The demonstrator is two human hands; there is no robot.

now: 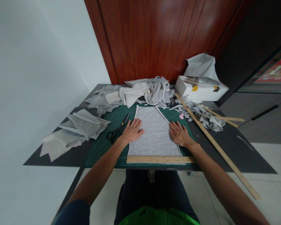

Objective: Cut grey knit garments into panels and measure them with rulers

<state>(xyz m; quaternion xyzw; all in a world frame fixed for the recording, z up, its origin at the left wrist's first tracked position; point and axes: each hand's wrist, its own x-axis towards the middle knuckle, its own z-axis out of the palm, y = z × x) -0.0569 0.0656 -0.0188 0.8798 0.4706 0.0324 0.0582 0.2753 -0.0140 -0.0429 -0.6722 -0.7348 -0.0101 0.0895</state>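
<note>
A grey fabric piece (154,132) with white edging lies flat on a green cutting mat (103,147). My left hand (131,131) rests flat and open on the fabric's left edge. My right hand (179,133) lies flat and open on its right edge. A short wooden ruler (160,159) lies across the fabric's near edge. Black scissors (118,129) lie on the mat just left of my left hand.
A stack of cut grey pieces (77,129) sits at the left of the dark table (239,147). A heap of grey and white cloth (135,93) lies at the back. A white box (200,89), fabric scraps (207,117) and a long wooden stick (220,150) are at the right.
</note>
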